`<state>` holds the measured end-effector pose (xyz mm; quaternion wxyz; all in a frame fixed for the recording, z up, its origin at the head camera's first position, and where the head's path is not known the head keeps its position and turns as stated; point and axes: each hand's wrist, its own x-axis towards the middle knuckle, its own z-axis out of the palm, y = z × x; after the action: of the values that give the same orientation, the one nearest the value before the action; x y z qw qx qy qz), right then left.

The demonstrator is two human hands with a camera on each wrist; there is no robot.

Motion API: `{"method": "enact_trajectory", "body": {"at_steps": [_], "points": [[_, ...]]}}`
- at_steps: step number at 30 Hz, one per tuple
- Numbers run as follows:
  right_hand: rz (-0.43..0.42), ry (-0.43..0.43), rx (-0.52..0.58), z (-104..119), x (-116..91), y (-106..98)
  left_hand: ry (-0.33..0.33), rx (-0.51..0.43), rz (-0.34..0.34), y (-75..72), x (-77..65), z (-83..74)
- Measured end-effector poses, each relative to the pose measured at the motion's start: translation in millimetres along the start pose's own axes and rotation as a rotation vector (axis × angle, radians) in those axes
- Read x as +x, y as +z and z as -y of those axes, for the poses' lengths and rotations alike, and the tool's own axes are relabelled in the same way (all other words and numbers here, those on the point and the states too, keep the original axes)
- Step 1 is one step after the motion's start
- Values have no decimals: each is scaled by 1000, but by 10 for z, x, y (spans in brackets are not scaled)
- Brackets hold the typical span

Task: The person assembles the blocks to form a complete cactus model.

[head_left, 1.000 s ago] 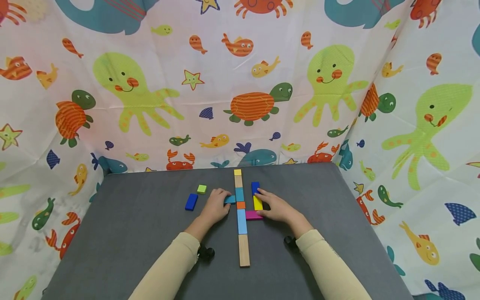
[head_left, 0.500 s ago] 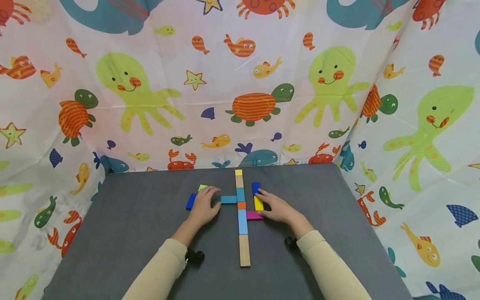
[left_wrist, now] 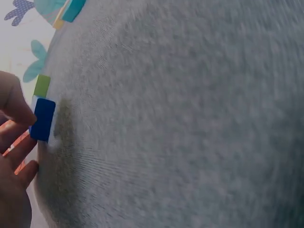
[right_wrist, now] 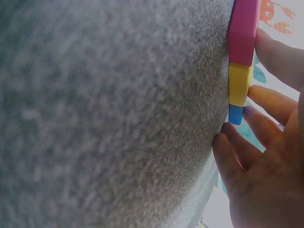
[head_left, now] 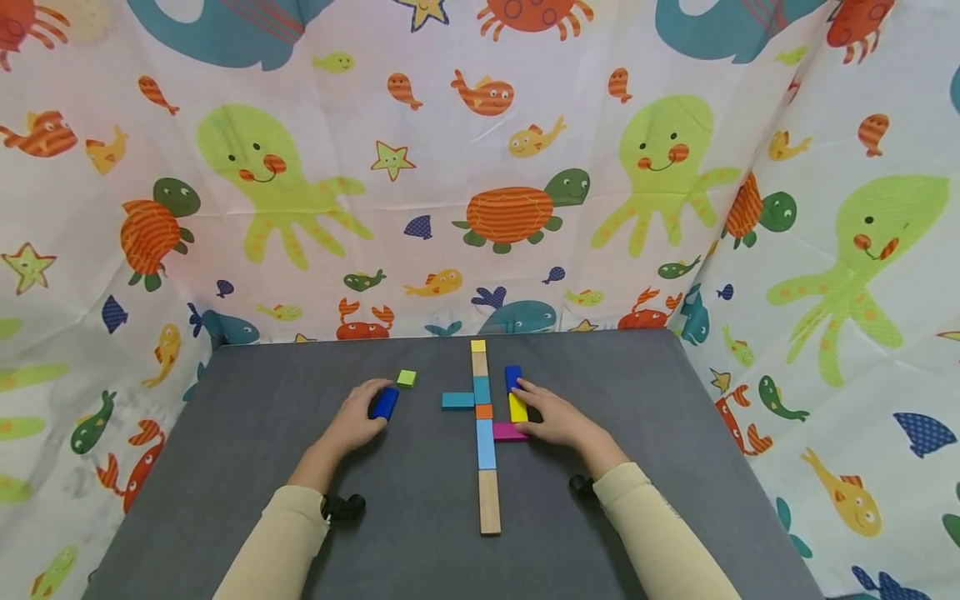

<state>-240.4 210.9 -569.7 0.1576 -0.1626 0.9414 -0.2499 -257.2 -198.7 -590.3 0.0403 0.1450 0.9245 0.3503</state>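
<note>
My left hand (head_left: 356,417) holds a dark blue block (head_left: 385,404) between thumb and fingers at the left of the layout. In the left wrist view the same blue block (left_wrist: 43,118) sits at the fingertips. Just beyond it lies a small lime green block (head_left: 406,378). On the other side, the fingers of my right hand (head_left: 561,417) lie along a yellow block (head_left: 517,407) and a blue block (head_left: 513,377) set end to end. Its thumb touches the magenta block (right_wrist: 243,33), which sticks out rightward from the middle row.
A straight row of blocks runs away from me down the middle: natural wood (head_left: 489,502), light blue (head_left: 485,444), orange (head_left: 483,411), teal (head_left: 482,389), wood and yellow. A teal block (head_left: 457,401) juts left from it. A patterned curtain (head_left: 420,192) hangs behind the grey table (head_left: 225,450).
My left hand has let go of the teal block beside the row and moved left onto the dark blue block. My right hand stays in place at its blocks.
</note>
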Motion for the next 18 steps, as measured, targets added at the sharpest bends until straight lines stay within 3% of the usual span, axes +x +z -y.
{"method": "enact_trajectory", "body": {"at_steps": [3,9,18], "points": [[4,-2,4,-4,-5,-8,9,29,41,-14,-19,13],[3,8,6,5,-8,-17,-6,48,47,-73,-55,33],[0,8,0,16,-17,-19,-50,0,60,-114,-5,-29]]}}
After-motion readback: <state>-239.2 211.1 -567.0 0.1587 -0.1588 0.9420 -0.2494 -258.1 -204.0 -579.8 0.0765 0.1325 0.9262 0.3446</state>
